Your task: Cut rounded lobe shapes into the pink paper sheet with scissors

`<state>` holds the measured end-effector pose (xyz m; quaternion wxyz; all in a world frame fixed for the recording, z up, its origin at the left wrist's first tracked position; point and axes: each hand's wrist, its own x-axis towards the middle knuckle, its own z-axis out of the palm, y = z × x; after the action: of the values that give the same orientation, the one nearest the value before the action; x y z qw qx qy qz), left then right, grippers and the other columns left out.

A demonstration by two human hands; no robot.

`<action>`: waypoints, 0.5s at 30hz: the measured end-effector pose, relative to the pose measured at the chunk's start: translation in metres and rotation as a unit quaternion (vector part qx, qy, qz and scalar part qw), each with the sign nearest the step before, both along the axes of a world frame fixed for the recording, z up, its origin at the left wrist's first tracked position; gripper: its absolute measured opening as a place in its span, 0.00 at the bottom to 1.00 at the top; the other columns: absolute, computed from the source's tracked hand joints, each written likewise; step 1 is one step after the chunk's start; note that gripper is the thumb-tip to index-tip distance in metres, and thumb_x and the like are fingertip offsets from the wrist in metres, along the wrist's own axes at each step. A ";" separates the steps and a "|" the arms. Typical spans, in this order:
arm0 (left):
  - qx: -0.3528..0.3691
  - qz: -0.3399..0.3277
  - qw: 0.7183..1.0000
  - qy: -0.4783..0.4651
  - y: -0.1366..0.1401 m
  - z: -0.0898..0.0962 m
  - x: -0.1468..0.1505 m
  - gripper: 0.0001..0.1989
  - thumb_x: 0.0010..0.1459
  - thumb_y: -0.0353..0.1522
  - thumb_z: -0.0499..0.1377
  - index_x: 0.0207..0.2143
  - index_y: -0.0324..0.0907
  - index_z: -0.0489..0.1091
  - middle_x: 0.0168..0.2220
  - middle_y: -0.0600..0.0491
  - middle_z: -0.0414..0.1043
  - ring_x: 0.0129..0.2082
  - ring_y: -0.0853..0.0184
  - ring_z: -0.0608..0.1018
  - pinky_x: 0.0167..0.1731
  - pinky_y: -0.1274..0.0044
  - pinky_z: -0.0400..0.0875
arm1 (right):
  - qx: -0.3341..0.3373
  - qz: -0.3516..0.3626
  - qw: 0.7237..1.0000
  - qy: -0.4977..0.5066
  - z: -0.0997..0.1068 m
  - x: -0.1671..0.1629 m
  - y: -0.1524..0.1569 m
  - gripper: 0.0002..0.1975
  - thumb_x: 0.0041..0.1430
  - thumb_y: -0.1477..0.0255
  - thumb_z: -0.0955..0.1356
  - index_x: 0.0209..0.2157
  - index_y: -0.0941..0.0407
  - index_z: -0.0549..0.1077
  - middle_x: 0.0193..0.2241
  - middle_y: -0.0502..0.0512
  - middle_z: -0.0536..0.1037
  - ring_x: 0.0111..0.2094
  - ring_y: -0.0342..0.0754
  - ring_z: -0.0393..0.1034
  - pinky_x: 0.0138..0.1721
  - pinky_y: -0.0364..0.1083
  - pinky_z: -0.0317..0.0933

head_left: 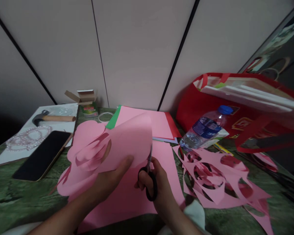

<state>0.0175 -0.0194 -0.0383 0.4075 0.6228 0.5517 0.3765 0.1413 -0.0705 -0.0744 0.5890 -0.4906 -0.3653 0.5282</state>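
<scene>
My left hand (112,178) pinches a curved sheet of pink paper (134,140), thumb on its near face and fingers behind it. In my right hand (156,182) is a pair of scissors (152,186) with black handles, fingers through the loops. Their blades meet the right edge of the raised sheet; whether they are parted is hard to make out. Underneath lie more flat pink sheets (127,205). Left of the raised sheet sits a pile of cut pink paper petals (88,137), partly behind my left hand.
Pink paper offcuts (218,182) with rounded holes lie at right, near a water bottle (205,127) and a red bag (191,101). At left are a phone (41,156), a hammer (56,118), bead strings (29,138) and a small open box (88,107). A wall (137,49) rises behind.
</scene>
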 end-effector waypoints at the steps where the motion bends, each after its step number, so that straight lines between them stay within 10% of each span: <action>1: -0.001 0.005 1.000 0.006 0.000 -0.001 0.000 0.10 0.51 0.38 0.54 0.29 0.42 0.69 0.25 0.55 0.74 0.27 0.64 0.75 0.29 0.75 0.70 | -0.004 0.000 1.000 -0.002 0.001 0.000 0.000 0.24 0.47 0.62 0.68 0.43 0.58 0.58 0.16 0.43 0.66 0.17 0.43 0.65 0.18 0.41 0.58; 15: -0.055 -0.022 0.997 -0.045 -0.001 -0.007 0.001 0.11 0.50 0.40 0.56 0.25 0.43 0.71 0.24 0.55 0.76 0.28 0.64 0.76 0.29 0.77 0.71 | -0.022 0.018 1.000 -0.013 0.004 -0.004 -0.001 0.23 0.47 0.68 0.68 0.43 0.58 0.57 0.17 0.45 0.69 0.18 0.42 0.64 0.20 0.41 0.59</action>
<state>0.0188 -0.0201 -0.0451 0.4742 0.5935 0.5388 0.3641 0.1372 -0.0711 -0.0705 0.5637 -0.5035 -0.3702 0.5401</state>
